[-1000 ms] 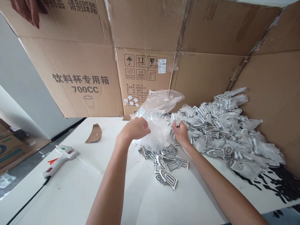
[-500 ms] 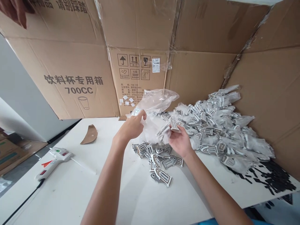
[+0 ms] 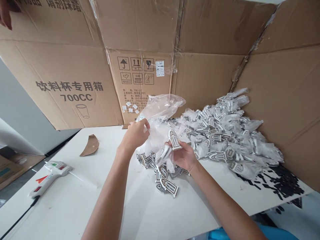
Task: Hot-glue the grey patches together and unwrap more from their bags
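Note:
My left hand (image 3: 135, 135) pinches the edge of a clear plastic bag (image 3: 162, 106) that stands crumpled above the white table (image 3: 75, 206). My right hand (image 3: 183, 155) holds a few small grey-and-white arch-shaped pieces (image 3: 173, 140), still partly wrapped in plastic film. Below both hands lies a loose heap of the same arch-shaped pieces (image 3: 165, 178) on the table.
A big pile of bagged pieces (image 3: 225, 136) fills the right side against the cardboard wall (image 3: 212, 36). Black scraps (image 3: 282, 181) lie near the table's right edge. A white glue gun (image 3: 48, 173) and a cardboard scrap (image 3: 90, 149) lie left. Another person's hand (image 3: 6, 13) grips the cardboard top left.
My right hand has drawn back toward me from the bag, bringing a few pieces out. My left hand keeps hold of the bag. The view has shifted slightly to the right.

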Motion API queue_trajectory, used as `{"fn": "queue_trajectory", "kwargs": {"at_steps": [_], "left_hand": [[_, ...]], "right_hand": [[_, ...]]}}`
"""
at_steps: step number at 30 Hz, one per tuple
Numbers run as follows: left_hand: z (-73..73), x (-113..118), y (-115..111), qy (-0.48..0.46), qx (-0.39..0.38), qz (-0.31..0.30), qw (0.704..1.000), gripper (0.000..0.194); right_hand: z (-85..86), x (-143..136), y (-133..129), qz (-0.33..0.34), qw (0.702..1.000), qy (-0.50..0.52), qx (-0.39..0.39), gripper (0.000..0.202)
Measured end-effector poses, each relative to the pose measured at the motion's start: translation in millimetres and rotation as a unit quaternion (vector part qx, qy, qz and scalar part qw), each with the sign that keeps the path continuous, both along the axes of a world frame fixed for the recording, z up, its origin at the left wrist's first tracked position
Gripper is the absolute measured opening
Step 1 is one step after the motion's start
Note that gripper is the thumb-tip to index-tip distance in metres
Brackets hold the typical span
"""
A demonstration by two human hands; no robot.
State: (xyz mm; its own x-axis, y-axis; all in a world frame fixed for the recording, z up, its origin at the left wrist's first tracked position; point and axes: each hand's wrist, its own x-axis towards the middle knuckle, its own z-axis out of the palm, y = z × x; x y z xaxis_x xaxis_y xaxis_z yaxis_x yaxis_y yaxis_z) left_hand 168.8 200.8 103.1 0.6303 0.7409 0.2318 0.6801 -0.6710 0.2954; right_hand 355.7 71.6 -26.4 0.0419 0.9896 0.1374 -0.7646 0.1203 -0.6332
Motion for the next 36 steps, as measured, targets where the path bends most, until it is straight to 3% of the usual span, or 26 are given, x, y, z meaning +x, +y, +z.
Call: {"fn": "queue_trajectory", "kwargs": {"at_steps": [5, 9, 16, 19, 24, 29, 36], "left_hand": [[-5.7, 0, 1, 0.0, 0.024, -0.056, 0.998, 0.017], [0.1, 1, -4, -0.004, 0.033, -0.067, 0.997, 0.009], [0.1, -1, 0, -0.011, -0.005, -0.126, 0.992, 0.033], [-3.7, 1, 2, -0.001, -0.021, -0.187, 0.982, 0.038], [0.5, 1, -5, 0.003, -0.052, -0.26, 0.964, 0.027], [4.7, -1, -9, -0.024, -0.127, -0.277, 0.952, 0.031], [4.3, -1, -5, -0.029, -0.122, -0.263, 0.957, 0.041]], "right_hand": [[-0.7, -7, 4, -0.013, 1.0, 0.016, 0.008, 0.021], [2.5, -6, 8, -0.044, 0.997, 0.056, 0.018, 0.02], [0.3, 3, 14, -0.086, 0.989, 0.117, 0.008, 0.021], [0.1, 3, 13, -0.077, 0.989, 0.129, 0.009, 0.021], [0.7, 3, 12, -0.063, 0.988, 0.142, 0.018, 0.017], [0.8, 5, 12, -0.079, 0.983, 0.163, 0.01, 0.016], [1.7, 6, 12, -0.089, 0.985, 0.146, 0.012, 0.019]]}}
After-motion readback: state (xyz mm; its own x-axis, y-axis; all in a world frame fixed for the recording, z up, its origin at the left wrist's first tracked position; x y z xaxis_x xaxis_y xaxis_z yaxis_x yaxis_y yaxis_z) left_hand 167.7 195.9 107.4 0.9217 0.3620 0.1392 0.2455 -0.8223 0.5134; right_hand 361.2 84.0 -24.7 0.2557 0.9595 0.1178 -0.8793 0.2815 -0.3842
